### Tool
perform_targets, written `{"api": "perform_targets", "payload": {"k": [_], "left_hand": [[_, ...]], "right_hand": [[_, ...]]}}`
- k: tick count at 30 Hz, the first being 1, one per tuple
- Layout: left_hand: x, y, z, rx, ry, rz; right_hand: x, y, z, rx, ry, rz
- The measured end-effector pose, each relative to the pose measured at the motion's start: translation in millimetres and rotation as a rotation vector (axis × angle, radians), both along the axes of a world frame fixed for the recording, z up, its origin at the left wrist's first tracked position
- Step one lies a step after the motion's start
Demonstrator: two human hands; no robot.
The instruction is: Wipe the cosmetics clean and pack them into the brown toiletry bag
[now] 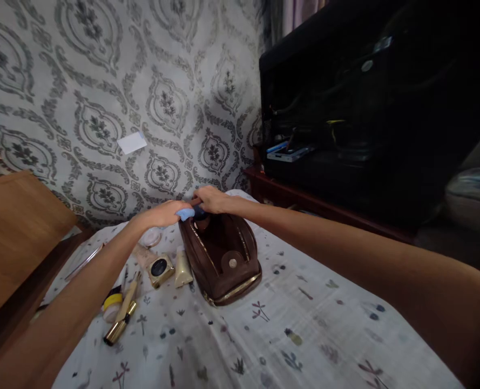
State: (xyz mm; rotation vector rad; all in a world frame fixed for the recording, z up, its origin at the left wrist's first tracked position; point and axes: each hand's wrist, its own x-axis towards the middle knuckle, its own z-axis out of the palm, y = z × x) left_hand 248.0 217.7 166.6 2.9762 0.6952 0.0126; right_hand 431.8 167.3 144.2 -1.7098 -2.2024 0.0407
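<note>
A brown toiletry bag (219,281) with gold zips lies unzipped on the patterned cloth, its wide opening facing up and a round snap on the near flap. My left hand (167,212) is closed at the bag's far left edge, with a small light-blue cloth or sponge (186,214) in its fingers. Over the bag's far end, my right hand (210,199) is closed around what looks like its brown handle. A dark-blue item (200,212) shows just beneath the right hand; its kind is unclear. The fingertips of both hands are partly hidden.
Left of the bag lie a cream tube (182,268), a gold-framed bottle with a black cap (161,268), a yellow-banded jar (112,305) and a gold lipstick-like tube (120,324). A wooden board (21,232) stands left; a large black television (369,119) stands right.
</note>
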Motion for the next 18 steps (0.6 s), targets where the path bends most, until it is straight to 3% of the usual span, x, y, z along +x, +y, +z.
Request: {"api": "perform_targets", "payload": {"k": [5, 12, 18], "left_hand": [[-23.8, -6.2, -18.3, -0.034, -0.265, 0.088], [-58.5, -12.0, -47.5, -0.093, -0.473, 0.276], [-52.1, -19.2, -59.5, -0.35, -0.639, 0.371]], "right_hand": [[17.7, -19.2, 5.1, 0.104, 0.068, -0.081], [32.8, -45.6, -5.9, 0.16, 0.14, -0.144], [36.0, -56.1, -22.7, 0.122, 0.166, -0.182]]}}
